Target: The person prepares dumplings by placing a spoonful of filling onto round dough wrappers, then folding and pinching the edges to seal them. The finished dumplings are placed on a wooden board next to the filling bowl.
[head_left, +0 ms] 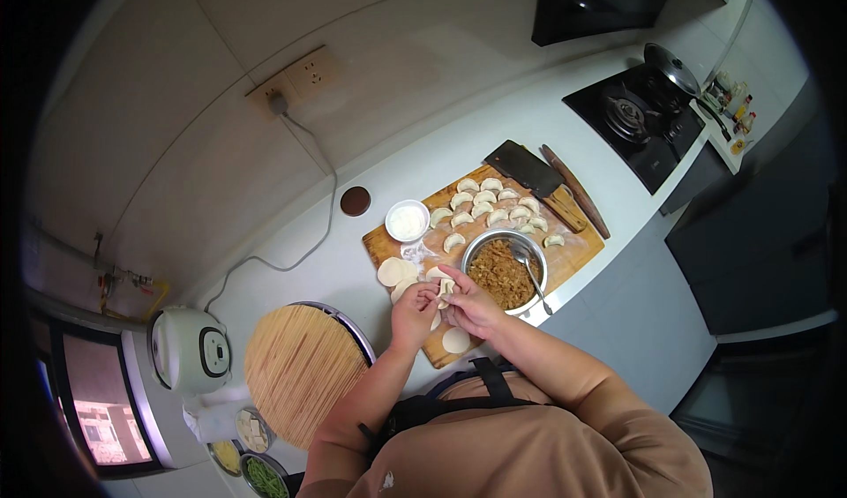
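Observation:
Between my two hands, over the near left part of a wooden cutting board (pixel 578 249), is a pale dumpling (pixel 445 290), partly covered by the fingers. My left hand (pixel 415 314) pinches its left side, while the fingers of my right hand (pixel 474 307) press on it from the right. Several flat round dumpling wrappers (pixel 396 271) lie under and beside my left hand, and a single wrapper (pixel 456 341) rests nearer to me. Right of my right hand stands a steel bowl of brown minced filling (pixel 498 273) with a spoon (pixel 532 273) in it. Folded dumplings (pixel 483 197) sit in rows behind the bowl.
A cleaver (pixel 523 167) and a rolling pin (pixel 575 189) lie at the board's far right. Behind the wrappers is a white bowl of flour (pixel 407 221). A round slatted lid (pixel 304 370) and a rice cooker (pixel 190 351) stand left; a gas hob (pixel 628 119) is far right.

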Demonstrator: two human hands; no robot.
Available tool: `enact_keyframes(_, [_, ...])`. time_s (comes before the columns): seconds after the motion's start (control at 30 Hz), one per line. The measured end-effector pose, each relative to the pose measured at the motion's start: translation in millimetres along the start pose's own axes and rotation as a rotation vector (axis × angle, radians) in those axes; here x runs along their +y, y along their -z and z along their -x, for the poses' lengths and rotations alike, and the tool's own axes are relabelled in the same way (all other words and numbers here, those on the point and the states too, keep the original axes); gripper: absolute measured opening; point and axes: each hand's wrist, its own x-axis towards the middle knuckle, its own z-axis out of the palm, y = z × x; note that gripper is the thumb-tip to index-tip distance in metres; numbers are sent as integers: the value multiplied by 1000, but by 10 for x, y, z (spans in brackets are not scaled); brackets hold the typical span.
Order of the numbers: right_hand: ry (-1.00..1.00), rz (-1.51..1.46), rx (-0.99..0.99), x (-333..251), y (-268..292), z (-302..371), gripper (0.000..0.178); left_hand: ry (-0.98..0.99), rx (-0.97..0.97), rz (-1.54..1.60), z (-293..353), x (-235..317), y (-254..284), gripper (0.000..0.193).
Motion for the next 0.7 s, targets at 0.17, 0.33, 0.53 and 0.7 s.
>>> enact_keyframes(0.17, [51, 72, 21, -93, -61, 81, 59, 160, 48, 191, -36, -16, -66, 23])
enact_keyframes(0.33, [104, 146, -4, -167, -26, 80, 63, 330, 85, 335, -89, 16, -147, 29])
enact_keyframes(0.53, [255, 734, -42, -322, -105, 81, 61, 516, 128, 871, -78, 289, -332, 36])
enact_keyframes(0.7, [469, 1229, -193, -509, -362, 310, 59, 505, -41, 1208, -174, 272, -369, 47])
